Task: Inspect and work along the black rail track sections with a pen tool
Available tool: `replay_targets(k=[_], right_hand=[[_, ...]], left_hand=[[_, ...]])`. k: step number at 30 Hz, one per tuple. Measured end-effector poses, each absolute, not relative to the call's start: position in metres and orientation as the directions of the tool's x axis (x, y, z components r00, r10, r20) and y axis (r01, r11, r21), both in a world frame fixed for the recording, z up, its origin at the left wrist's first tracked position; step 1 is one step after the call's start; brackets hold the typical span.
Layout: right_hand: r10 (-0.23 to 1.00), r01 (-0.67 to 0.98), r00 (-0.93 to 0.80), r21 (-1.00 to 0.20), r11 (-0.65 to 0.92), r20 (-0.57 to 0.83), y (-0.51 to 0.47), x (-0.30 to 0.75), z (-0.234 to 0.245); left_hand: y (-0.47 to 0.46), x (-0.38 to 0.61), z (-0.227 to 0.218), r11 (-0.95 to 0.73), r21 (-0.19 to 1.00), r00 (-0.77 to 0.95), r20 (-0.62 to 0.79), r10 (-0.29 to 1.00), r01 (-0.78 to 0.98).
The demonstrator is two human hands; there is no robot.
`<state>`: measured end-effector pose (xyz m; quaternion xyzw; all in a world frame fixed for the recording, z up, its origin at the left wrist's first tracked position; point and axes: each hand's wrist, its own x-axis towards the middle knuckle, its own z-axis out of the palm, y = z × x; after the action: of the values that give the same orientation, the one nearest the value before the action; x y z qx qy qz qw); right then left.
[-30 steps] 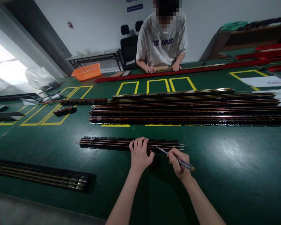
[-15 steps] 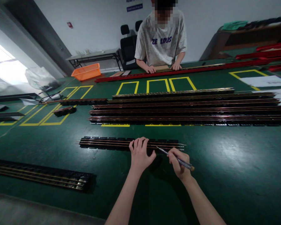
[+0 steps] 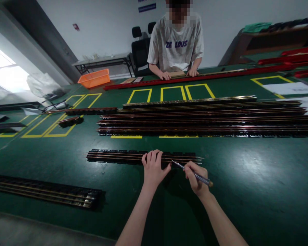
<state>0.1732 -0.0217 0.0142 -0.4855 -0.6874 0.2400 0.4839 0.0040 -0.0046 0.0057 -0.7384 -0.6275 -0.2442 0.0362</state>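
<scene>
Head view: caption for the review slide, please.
Left hand on a rod-lined black strip, right hand pointing a slim tool at it.

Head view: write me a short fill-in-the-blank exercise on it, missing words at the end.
The slim pointed tool is in the person's ____ hand.
The black strip under the other hand lies on a table coloured ____.
The taped outlines are coloured ____.
The plastic bin is coloured ____.
Missing words: right; green; yellow; orange.
</scene>
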Motion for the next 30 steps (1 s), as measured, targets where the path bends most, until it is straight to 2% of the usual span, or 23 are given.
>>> replay_targets(k=[24,30], right_hand=[[0.879,0.451,-0.048,-0.775,0.442,0.474,-0.0219,0.1706,0.0147],[0.896,0.443,-0.014,-0.801,0.403,0.444,-0.0232,0.1734,0.0114]], left_hand=[[-0.0043,0.0045,0.0066,-0.195,0.251,0.071,0.428,0.901,0.948],[-0.0042,0.0049,0.0074,-0.187,0.249,0.062,0.438,0.897,0.950]])
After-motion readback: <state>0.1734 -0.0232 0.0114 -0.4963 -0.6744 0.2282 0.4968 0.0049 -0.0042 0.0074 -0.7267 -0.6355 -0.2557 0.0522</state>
